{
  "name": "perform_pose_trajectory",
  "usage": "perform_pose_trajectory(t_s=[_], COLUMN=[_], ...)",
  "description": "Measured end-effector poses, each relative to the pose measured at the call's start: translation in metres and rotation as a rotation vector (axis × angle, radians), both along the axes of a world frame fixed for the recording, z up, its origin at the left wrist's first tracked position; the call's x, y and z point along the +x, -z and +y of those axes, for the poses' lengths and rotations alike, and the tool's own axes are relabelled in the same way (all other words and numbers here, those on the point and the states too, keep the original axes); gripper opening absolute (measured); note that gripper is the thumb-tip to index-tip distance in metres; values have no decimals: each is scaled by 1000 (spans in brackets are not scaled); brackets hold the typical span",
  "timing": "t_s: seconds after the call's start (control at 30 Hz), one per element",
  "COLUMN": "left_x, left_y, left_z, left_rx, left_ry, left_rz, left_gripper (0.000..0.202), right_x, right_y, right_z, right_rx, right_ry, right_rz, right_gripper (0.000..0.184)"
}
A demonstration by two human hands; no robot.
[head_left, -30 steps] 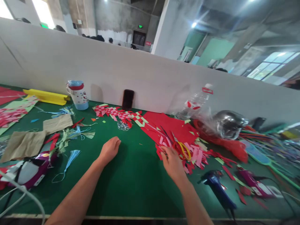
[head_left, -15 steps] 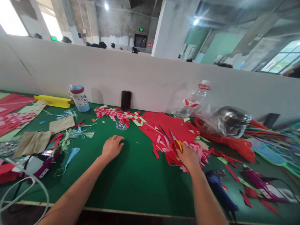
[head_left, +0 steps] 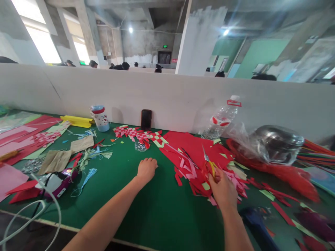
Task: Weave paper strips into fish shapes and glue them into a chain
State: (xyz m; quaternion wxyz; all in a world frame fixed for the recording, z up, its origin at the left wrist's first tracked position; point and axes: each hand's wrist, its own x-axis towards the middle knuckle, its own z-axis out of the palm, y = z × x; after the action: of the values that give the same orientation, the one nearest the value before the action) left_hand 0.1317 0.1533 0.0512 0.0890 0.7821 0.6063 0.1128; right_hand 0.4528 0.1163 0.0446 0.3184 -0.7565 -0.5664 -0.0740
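My right hand (head_left: 223, 190) is closed on the yellow handle of a pair of scissors (head_left: 206, 157). The blades point up and away over a heap of red and pink paper strips (head_left: 188, 170). A thin dark tool (head_left: 190, 158) lies on the heap, left of the blades. My left hand (head_left: 146, 171) rests low over the green table (head_left: 162, 209) with curled fingers. A tiny pale bit shows at its fingertips, too small to name. Beyond it lie woven red, pink and green paper pieces (head_left: 134, 133) and a small clear dish of beads (head_left: 141, 145).
A phone (head_left: 146, 119) leans on the white partition (head_left: 162, 94), between a cup (head_left: 101, 119) and a plastic bottle (head_left: 221, 120). At right stands a bagged metal bowl (head_left: 278, 137). Tassels (head_left: 87, 179), brown cloth (head_left: 54, 161) and a purple glue gun (head_left: 64, 183) lie at left.
My view has turned a little left and up. My left hand has moved right, and its fingers have curled in. The scissors have lifted slightly in my right hand.
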Motion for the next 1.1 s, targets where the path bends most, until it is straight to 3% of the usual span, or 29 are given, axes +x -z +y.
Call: perform_pose_trajectory(t_s=[0.07, 0.2, 0.27, 0.4, 0.53, 0.8, 0.93, 1.1], left_x=[-7, -35, -49, -65, -69, -86, -91, -101], left_y=[1, -3, -6, -9, -7, 0, -2, -14], left_z=[-2, 9, 20, 43, 45, 5, 11, 21], left_rx=[24, 110, 124, 98, 70, 59, 62, 41], left_ry=[-13, -193, -264, -287, -262, -186, -109, 115], left_rz=[-22, -45, -39, -23, -19, -72, -114, -160], left_gripper=[16, 38, 36, 26, 15, 17, 20, 18], right_x=[-5, -16, -21, -26, -28, -25, -29, -28], right_y=[-6, -15, -17, -17, -15, -12, -14, -7], right_z=[-3, -7, -8, -8, -7, -6, -6, -4], right_rx=[37, 134, 165, 218, 282, 257, 249, 267], right_ry=[14, -41, -76, -123, -175, -176, -177, -220], right_rz=[34, 283, 392, 454, 484, 553, 560, 498], right_gripper=[48, 62, 69, 78, 85, 91, 90, 84])
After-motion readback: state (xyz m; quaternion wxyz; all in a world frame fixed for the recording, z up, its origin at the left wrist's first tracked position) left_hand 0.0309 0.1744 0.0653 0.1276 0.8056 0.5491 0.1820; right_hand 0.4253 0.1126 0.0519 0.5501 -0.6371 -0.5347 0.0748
